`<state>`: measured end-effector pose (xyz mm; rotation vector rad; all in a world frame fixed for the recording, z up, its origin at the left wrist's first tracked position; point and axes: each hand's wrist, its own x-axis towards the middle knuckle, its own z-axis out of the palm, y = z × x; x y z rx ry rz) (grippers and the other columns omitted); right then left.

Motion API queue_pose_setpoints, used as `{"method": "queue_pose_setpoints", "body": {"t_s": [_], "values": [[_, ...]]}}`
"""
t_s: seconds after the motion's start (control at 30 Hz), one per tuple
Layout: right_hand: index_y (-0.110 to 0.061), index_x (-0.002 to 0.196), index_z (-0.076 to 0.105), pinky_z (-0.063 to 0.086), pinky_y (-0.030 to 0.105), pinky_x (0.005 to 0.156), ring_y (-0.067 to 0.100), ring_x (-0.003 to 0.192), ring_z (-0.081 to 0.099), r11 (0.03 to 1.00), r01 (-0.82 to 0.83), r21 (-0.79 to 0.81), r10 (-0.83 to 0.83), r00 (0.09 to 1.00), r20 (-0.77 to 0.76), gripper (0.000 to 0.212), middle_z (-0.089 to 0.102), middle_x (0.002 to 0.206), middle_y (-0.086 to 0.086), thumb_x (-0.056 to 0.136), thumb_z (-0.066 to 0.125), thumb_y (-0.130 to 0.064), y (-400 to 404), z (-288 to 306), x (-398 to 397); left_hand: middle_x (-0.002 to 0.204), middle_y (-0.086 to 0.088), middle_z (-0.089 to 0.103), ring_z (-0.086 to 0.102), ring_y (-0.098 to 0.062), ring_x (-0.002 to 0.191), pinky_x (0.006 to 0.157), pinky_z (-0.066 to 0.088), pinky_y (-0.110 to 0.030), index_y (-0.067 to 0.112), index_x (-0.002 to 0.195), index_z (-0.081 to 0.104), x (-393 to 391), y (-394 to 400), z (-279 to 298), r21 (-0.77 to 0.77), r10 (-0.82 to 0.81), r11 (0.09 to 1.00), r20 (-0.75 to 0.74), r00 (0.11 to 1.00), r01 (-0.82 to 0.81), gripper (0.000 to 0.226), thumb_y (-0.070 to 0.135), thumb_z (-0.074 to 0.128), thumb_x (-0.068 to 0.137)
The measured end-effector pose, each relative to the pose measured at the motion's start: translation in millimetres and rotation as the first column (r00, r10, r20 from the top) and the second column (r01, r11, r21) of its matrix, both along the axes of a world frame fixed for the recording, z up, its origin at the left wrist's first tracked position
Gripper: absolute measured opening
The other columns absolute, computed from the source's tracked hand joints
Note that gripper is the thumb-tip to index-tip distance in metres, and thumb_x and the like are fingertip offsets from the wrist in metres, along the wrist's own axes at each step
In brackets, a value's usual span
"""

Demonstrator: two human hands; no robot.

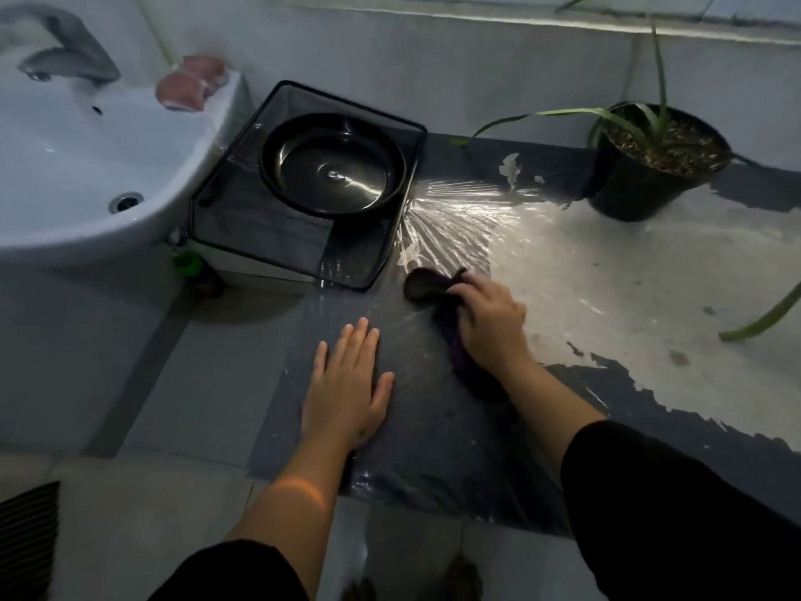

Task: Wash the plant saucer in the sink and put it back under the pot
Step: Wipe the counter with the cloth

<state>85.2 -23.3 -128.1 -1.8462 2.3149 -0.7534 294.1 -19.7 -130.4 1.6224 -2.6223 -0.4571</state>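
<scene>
Right hand (492,316) has its fingers (466,292) curled around a dark purple cloth (459,353), bunched up and pressed down onto the plastic sheet (455,219) on the floor (130,340). Part of the cloth sticks out past the knuckles toward the basket, and the rest trails back under the wrist. Left hand (349,383) is just flat on the dark mat (433,448), fingers straight and spread, holding nothing, close beside the cloth hand on the sink side.

The black saucer (333,164) is sitting in a black mesh basket (268,227), open side up, looks shiny and wet inside. The basket is right next to the white sink (86,167), just beyond the cloth hand. The black pot (637,184) with the long-leaved plant (628,119) stands directly on the floor, well apart from the saucer, on the far side of the basket from the sink, near the wall. Something pink (190,84) sits on the sink rim by the faucet (65,49); too blurry to say what it is.
</scene>
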Motion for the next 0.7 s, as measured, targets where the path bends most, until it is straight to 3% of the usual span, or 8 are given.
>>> {"method": "queue_pose_setpoints", "body": {"t_s": [0.07,0.13,0.2,0.33,0.43,0.53,0.63,0.7], "values": [[-0.023,0.112,0.060,0.029,0.045,0.097,0.027,0.129,0.036,0.969,0.204,0.141,-0.215,0.974,0.071,0.027,0.040,0.144,0.004,0.086,0.053,-0.019,-15,4,-6,0.159,0.004,-0.007,-0.009,-0.012,0.146,0.116,-0.008,-0.036,0.020,0.150,0.001,0,1,-1,-0.006,0.003,1.000,0.010,1.000,-0.003,0.084,0.055,-0.008,0.075],[-0.024,0.107,0.055,0.025,0.041,0.097,0.021,0.128,0.035,0.950,0.227,0.216,-0.252,0.963,0.099,0.023,0.048,0.134,0.003,0.085,0.056,-0.029,-28,10,-2,0.159,0.004,-0.009,-0.011,-0.012,0.146,0.116,-0.008,-0.036,0.020,0.150,-0.001,0,-1,-1,-0.004,0.007,1.000,0.018,1.000,-0.006,0.078,0.055,-0.004,0.080],[-0.024,0.106,0.055,0.026,0.039,0.094,0.020,0.124,0.039,0.968,0.148,0.200,-0.168,0.982,0.087,0.024,0.055,0.122,0.001,0.084,0.058,-0.035,-29,13,11,0.159,0.003,-0.009,-0.011,-0.012,0.146,0.116,-0.008,-0.036,0.019,0.150,-0.001,1,-2,-2,0.002,-0.001,1.000,0.027,1.000,0.001,0.070,0.051,0.005,0.088],[-0.027,0.119,0.056,0.028,0.036,0.093,0.019,0.125,0.042,0.987,-0.078,0.139,0.072,0.996,0.044,0.037,0.057,0.125,-0.004,0.083,0.059,-0.026,1,7,42,0.159,0.001,-0.002,-0.005,-0.014,0.146,0.116,-0.008,-0.033,0.016,0.150,0.003,5,-2,-2,0.002,-0.013,1.000,-0.020,1.000,0.013,0.084,0.055,-0.003,0.076],[-0.027,0.129,0.054,0.033,0.037,0.089,0.022,0.121,0.049,0.978,-0.186,0.095,0.183,0.982,0.040,0.048,0.060,0.125,-0.001,0.080,0.057,-0.023,27,3,62,0.158,-0.005,0.013,0.008,-0.018,0.146,0.116,-0.001,-0.030,0.009,0.149,0.014,10,-2,-2,0.050,0.049,0.998,-0.243,0.969,-0.038,0.089,0.055,0.001,0.073],[-0.031,0.120,0.061,0.037,0.038,0.084,0.022,0.114,0.055,0.949,-0.304,0.084,0.304,0.953,0.016,0.042,0.063,0.123,-0.009,0.083,0.043,-0.029,49,3,78,0.154,-0.012,0.024,0.018,-0.024,0.144,0.115,0.011,-0.030,0.003,0.145,0.024,18,0,5,0.128,0.143,0.987,-0.395,0.907,-0.099,0.079,0.048,0.014,0.081],[-0.027,0.108,0.068,0.049,0.043,0.074,0.026,0.098,0.062,0.936,-0.352,0.028,0.352,0.936,-0.017,0.037,0.068,0.113,-0.008,0.082,0.042,-0.026,70,2,76,0.154,-0.010,0.025,0.017,-0.021,0.144,0.115,0.012,-0.029,0.006,0.144,0.029,27,5,13,0.164,0.097,0.986,-0.348,0.933,-0.041,0.068,0.035,0.024,0.083],[-0.021,0.106,0.070,0.052,0.046,0.071,0.030,0.089,0.063,0.966,-0.249,-0.073,0.246,0.968,-0.045,0.034,0.070,0.110,-0.003,0.082,0.045,-0.020,79,2,56,0.155,-0.008,0.024,0.016,-0.021,0.145,0.116,0.010,-0.029,0.007,0.144,0.030,32,9,16,0.134,0.022,0.991,-0.300,0.954,0.019,0.059,0.032,0.030,0.091]]}}
